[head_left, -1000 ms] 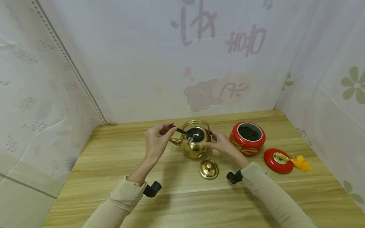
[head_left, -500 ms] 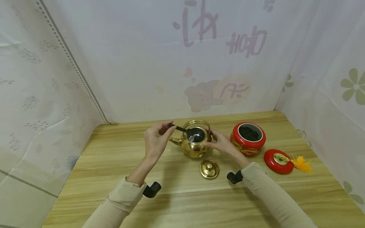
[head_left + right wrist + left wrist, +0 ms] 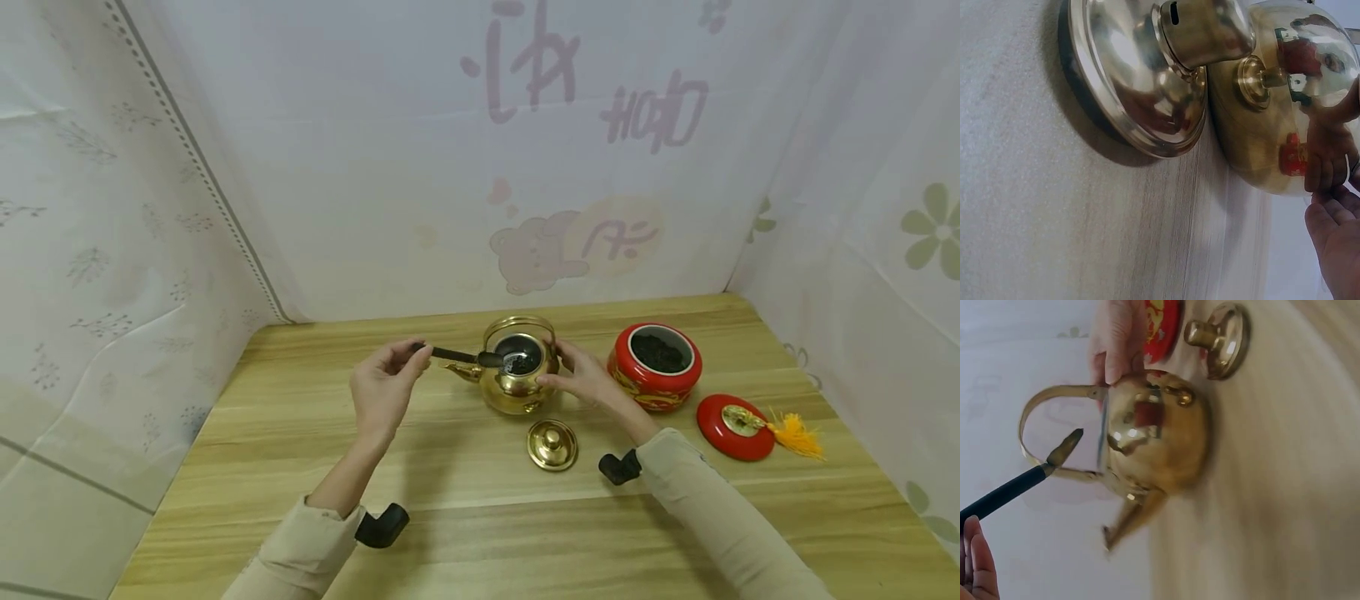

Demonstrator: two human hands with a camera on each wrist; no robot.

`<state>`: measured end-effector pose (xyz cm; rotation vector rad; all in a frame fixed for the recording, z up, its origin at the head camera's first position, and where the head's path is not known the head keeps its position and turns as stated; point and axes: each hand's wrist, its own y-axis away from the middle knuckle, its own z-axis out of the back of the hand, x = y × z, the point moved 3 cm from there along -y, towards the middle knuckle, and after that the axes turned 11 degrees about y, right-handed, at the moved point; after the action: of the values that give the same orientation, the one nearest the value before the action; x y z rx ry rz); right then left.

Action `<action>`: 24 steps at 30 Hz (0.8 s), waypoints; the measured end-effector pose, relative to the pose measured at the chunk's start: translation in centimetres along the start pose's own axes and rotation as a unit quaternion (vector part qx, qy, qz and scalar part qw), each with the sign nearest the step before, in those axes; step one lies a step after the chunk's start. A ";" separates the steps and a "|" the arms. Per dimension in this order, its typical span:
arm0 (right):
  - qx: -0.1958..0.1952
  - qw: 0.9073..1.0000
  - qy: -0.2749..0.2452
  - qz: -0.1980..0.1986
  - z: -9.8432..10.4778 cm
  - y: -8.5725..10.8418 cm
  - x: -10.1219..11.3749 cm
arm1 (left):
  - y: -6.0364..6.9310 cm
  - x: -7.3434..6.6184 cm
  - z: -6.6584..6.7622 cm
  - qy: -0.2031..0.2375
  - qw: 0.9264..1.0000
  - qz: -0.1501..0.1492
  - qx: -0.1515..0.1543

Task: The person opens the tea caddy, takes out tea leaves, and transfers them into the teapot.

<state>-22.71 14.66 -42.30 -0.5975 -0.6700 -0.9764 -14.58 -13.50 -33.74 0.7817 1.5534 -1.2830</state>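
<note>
In the head view my left hand (image 3: 381, 394) pinches the dark handle of a small tea scoop (image 3: 453, 356). Its head is over the spout side of a brass teapot's (image 3: 510, 396) open mouth; the left wrist view has the scoop (image 3: 1019, 482) tilted, its tip above the rim. Dark bits lie inside the pot. My right hand (image 3: 581, 375) holds the pot's right side, thumb near the rim and fingers toward the back. In the right wrist view that hand's fingertips touch the shiny wall. The pot's arched handle stands upright.
The brass lid (image 3: 552, 445) lies in front of the pot on the wooden table (image 3: 480, 533). To the right stands an open red jar (image 3: 652, 385) of dark leaves, with its red lid (image 3: 731, 429) and yellow tassel (image 3: 795, 435) nearby. Printed cloth (image 3: 375, 167) encloses the back and sides.
My left hand has moved left and slightly down, drawing the scoop's head out of the pot's mouth. The right hand and the teapot have stayed put.
</note>
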 end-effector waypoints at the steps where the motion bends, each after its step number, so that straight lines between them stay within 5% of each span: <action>1: 0.001 1.000 0.001 0.000 0.0 0.0 0.0 | 0.4 0.3 0.8 0.015 1.000 0.025 -0.008; 4: 0.001 1.000 0.000 -0.002 -0.1 -0.1 0.0 | 1.6 1.3 3.1 0.032 0.994 0.100 -0.035; 9: -0.001 1.000 -0.004 -0.005 -0.4 -0.1 -0.6 | 3.4 2.9 5.9 0.028 0.983 0.171 -0.065; 18: -0.001 1.000 -0.019 0.004 -0.4 -0.1 -0.8 | 4.8 6.2 7.1 0.043 0.969 0.216 -0.108; 24: 0.000 1.000 -0.023 0.006 -0.3 -0.1 -0.7 | 5.2 7.6 7.1 0.023 0.968 0.222 -0.114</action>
<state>-23.01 14.74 -42.98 -0.6260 -0.7063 -0.9535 -10.75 -19.74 -42.72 0.9482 1.4259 -0.7515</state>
